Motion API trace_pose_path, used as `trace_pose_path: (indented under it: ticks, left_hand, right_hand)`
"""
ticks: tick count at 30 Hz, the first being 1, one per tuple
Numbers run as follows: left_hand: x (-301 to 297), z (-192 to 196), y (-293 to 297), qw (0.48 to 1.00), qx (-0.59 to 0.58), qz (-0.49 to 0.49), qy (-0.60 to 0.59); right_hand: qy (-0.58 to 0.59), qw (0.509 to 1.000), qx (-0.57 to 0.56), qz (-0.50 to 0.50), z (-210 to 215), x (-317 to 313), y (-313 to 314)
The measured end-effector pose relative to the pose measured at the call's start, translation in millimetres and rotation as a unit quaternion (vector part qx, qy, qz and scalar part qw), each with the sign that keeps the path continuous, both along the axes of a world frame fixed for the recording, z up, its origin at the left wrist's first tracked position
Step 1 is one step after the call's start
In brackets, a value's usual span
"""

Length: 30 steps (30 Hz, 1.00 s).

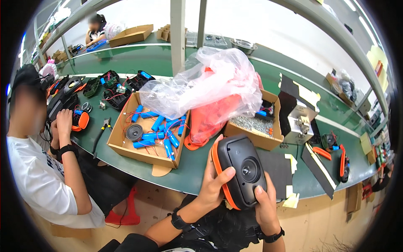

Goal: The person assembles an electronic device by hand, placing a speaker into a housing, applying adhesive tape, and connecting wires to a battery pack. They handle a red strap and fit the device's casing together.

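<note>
A black portable speaker (235,152) with an orange rim and a round cone on its face is held tilted above the bench's front edge. My left hand (213,185) is wrapped round its left side, thumb on the face. At its lower right, my right hand (265,206) grips the corner, thumb against the front. Behind it lies a cardboard box (142,156) of blue battery cells (153,135) with red wires and a loose round speaker driver (134,132). Orange-red plastic parts (203,124) sit under a clear plastic bag (210,90).
Right of the bag stands a box (254,140) of small screws, beside a metal fixture (300,126). A black pad (272,164) lies close to my right hand. Pliers (100,136) lie at left. A co-worker (42,164) sits at the left, handling black and orange parts.
</note>
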<state>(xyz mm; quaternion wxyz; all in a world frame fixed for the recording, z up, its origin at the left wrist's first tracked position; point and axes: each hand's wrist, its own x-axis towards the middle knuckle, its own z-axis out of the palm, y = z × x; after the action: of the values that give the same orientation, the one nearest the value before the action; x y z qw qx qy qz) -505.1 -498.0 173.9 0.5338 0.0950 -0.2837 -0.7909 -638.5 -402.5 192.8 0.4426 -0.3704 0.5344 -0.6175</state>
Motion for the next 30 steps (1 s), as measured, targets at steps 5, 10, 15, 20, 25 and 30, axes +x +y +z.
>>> trace_pose_path:
  ticks: [5,10,15,20,25,30]
  left_hand:
    - [-16,6,-9,0.999,0.025,0.025,-0.039]
    - [-23,-2,-6,0.994,-0.028,0.061,-0.087]
    - [-24,-3,-6,0.994,-0.031,0.074,-0.073]
    - [-21,-2,-8,0.999,0.005,0.024,-0.046]
    - [-13,-8,-22,0.996,0.016,0.02,-0.082]
    - [2,2,-36,0.994,0.055,-0.053,-0.073]
  right_hand:
    - [0.326,0.945,0.015,0.005,18,-17,-8]
    - [0.487,0.872,0.044,-0.002,63,-11,-28]
    - [0.484,0.874,0.027,-0.031,69,-24,-28]
    - [0.345,0.936,0.056,-0.024,68,-39,-24]
    - [-0.135,0.987,0.019,0.085,40,-64,-18]
    - [-0.237,0.971,0.02,-0.018,-3,-93,-4]
